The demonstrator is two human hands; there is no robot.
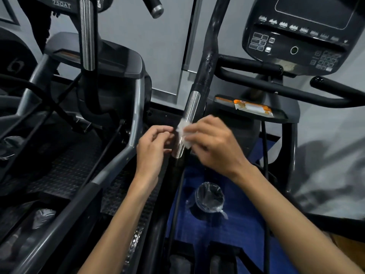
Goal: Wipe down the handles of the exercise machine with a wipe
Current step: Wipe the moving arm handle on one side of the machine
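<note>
A tall black handle (pixel 207 62) of the exercise machine runs down the middle of the head view, with a shiny silver sleeve (pixel 189 109) on its lower part. A white wipe (pixel 184 133) is wrapped against that sleeve. My right hand (pixel 215 143) holds the wipe from the right, fingers curled over it. My left hand (pixel 154 147) is on the left side of the sleeve, its curled fingers at the wipe's left edge; whether they pinch it I cannot tell.
A second silver-sleeved handle (pixel 87 34) rises at the upper left. The machine's console (pixel 300 32) sits at the upper right, with black grip bars (pixel 256 66) below it and an orange-white packet (pixel 252 108) on a shelf. A bin lined with plastic (pixel 210 196) stands on the blue floor.
</note>
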